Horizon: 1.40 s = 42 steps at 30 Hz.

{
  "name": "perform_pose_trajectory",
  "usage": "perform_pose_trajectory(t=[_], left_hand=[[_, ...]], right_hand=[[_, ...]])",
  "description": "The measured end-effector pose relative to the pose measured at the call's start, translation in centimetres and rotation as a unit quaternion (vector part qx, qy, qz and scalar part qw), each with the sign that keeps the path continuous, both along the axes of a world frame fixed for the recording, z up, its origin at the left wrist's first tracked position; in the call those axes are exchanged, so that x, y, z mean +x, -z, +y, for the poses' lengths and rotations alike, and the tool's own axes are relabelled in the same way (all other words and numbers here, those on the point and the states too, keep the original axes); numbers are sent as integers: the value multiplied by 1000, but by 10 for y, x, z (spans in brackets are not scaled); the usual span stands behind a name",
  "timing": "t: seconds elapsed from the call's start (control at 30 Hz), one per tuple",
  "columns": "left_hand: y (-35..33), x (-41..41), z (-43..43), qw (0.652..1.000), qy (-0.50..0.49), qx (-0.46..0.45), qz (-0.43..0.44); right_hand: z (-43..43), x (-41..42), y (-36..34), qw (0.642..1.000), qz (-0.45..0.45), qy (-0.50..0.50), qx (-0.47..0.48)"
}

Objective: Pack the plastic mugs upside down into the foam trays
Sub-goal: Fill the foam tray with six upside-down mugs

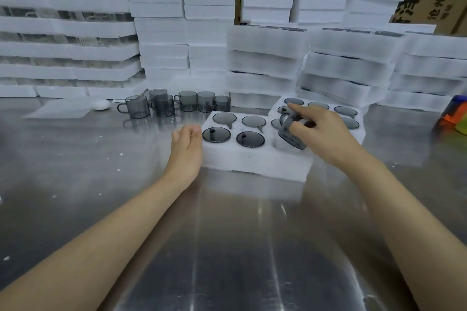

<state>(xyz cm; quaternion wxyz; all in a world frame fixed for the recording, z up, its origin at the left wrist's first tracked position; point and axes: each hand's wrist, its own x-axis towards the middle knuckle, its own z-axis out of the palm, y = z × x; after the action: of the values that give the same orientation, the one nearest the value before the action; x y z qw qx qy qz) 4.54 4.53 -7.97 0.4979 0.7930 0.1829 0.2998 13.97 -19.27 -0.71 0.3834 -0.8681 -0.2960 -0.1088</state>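
Our right hand point(321, 134) grips a grey mug point(290, 137), fingers through and around the handle. The mug is tilted, rim partly in the near-right pocket of the front foam tray point(252, 161). Left hand point(187, 145) is loosely curled, holding nothing, resting against the tray's left end. Four pockets beside it show mug bottoms. Loose mugs point(161, 106) stand behind on the steel table point(227, 235).

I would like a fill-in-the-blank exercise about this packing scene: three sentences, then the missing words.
1. The right hand holds a tilted grey mug over the front-____ slot of the near foam tray.
2. The left hand rests at the ____ end of that tray.
3. The loose mugs behind it stand ____ on the steel table.

Missing words: right; left; upright.
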Motion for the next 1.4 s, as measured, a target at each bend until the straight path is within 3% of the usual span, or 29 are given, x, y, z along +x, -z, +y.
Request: perform_pose_trajectory(t=[0.17, 0.37, 0.53, 0.67, 0.9, 1.13, 1.4], left_hand=[[2, 1, 3, 1000, 4, 10, -5], [1, 1, 2, 1000, 5, 6, -5], [0, 1, 1, 1000, 4, 0, -1], [-1, 1, 0, 1000, 1, -1, 5], [-2, 0, -1, 1000, 3, 5, 7], [-2, 0, -2, 1000, 1, 17, 1], [0, 1, -2, 999, -1, 33, -2]], right_hand=[[4, -8, 2, 998, -26, -28, -41], [-3, 0, 0, 992, 20, -41, 120], [-1, 2, 6, 998, 32, -54, 27], [5, -4, 9, 994, -16, -103, -20], [3, -6, 2, 991, -44, -36, -122], [-4, -10, -2, 948, 24, -71, -310], [-2, -10, -9, 928, 98, -73, -352]])
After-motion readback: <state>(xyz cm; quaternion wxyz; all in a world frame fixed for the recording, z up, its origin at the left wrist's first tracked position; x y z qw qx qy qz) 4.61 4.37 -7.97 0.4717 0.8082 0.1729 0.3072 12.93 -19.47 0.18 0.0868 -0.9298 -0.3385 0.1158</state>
